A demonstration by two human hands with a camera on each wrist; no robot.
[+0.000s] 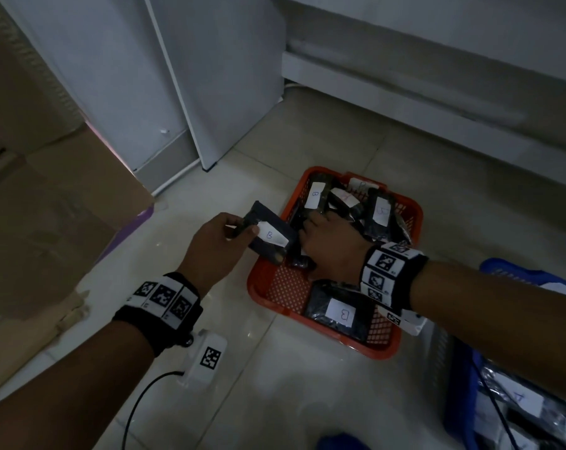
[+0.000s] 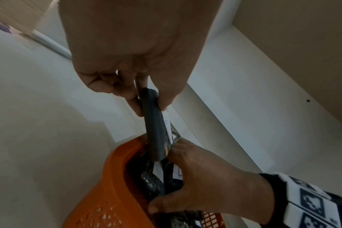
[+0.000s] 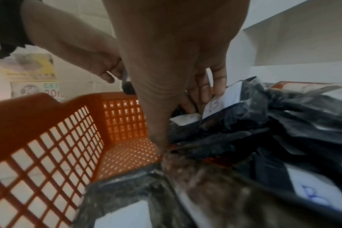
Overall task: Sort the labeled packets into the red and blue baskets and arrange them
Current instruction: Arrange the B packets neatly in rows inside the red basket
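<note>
On the pale tiled floor [image 1: 275,384] sits a red perforated plastic basket [image 1: 275,293], partly filled with dark plastic packets bearing white paper labels. The left hand [image 1: 215,246] pinches one dark packet with a white label marked "B" [image 1: 270,237] between thumb and fingers, holding it over the basket's left rim; the left wrist view shows this packet edge-on, its lower end just touching the right hand. The right hand [image 1: 332,245] reaches down inside the basket among the heap of dark packets [image 1: 366,209]; its fingers are spread against them and the thumb presses down near the basket floor, but whether they actually grasp a packet cannot be told. Another dark packet labelled "B" [image 1: 338,315] lies flat at the near end of the basket, partly beneath the right wrist. More labelled packets lean against the far wall, one long label reading "B" [image 1: 314,194].

A blue plastic basket [image 1: 470,378] stands just to the right of the red one, holding clear-wrapped packets with white labels [image 1: 522,401]. A brown cardboard box [image 1: 48,206] crowds the left side, and a white cabinet panel [image 1: 223,86] stands behind the basket. Both wrists wear black bands with black-and-white square markers, and a black cable [image 1: 135,407] trails from the left one.
</note>
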